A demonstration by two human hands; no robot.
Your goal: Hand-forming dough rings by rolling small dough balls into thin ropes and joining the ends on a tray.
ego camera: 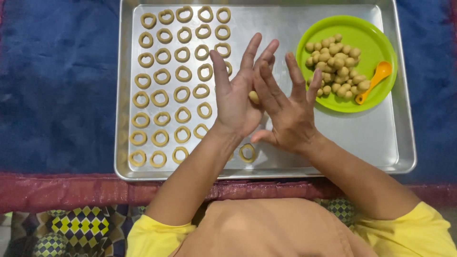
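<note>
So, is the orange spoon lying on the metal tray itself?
No, the orange spoon lies on the green plate, beside the dough balls.
</note>
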